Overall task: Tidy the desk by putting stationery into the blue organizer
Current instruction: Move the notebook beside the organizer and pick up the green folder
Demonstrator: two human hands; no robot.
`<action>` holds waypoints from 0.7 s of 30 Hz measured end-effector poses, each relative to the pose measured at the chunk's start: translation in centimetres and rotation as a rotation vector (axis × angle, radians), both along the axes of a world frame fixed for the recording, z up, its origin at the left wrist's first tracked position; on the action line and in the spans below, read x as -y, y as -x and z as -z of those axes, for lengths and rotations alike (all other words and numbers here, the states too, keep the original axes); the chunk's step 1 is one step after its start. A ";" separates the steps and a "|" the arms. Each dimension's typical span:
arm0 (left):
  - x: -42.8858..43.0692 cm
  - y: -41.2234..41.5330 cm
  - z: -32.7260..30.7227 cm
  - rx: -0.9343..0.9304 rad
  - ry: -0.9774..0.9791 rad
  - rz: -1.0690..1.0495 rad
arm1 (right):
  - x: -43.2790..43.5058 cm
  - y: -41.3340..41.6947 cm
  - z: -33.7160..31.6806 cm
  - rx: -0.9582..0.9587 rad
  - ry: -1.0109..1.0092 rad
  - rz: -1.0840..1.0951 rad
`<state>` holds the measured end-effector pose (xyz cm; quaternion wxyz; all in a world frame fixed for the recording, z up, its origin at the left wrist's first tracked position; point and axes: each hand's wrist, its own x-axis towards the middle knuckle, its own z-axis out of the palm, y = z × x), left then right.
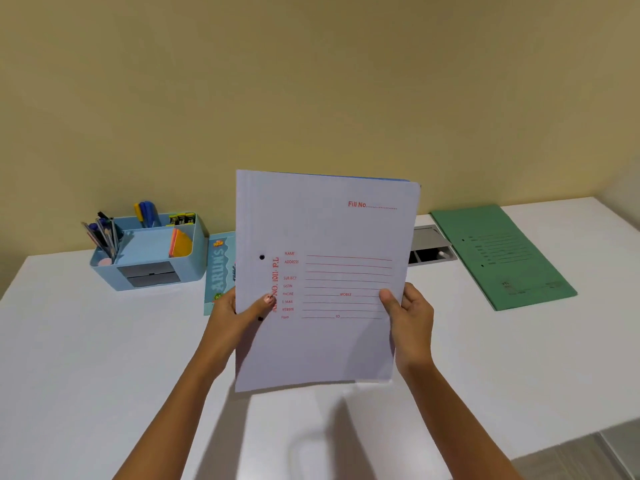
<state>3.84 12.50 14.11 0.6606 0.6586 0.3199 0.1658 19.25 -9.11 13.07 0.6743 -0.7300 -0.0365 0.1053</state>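
A pale lavender file folder point(325, 230) with red print is held upright above the white desk point(86, 341). My left hand point(239, 310) pinches its left edge, thumb on the front. My right hand point(410, 320) pinches the right edge the same way. The blue organizer point(152, 252) stands at the back left of the desk. It holds several pens point(104, 233), markers point(147, 211), an orange sticky pad point(180, 242) and a pink eraser point(105, 261).
A teal booklet point(219, 268) lies right of the organizer, partly hidden by the folder. A green folder point(502, 254) lies flat at the back right. A grey cable slot point(431, 247) opens in the desk behind the folder. The yellow wall stands close behind.
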 end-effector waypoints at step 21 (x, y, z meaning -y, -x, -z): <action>9.1 -10.2 4.7 -0.032 0.100 -0.230 | 12.4 -14.4 4.7 0.215 0.565 0.148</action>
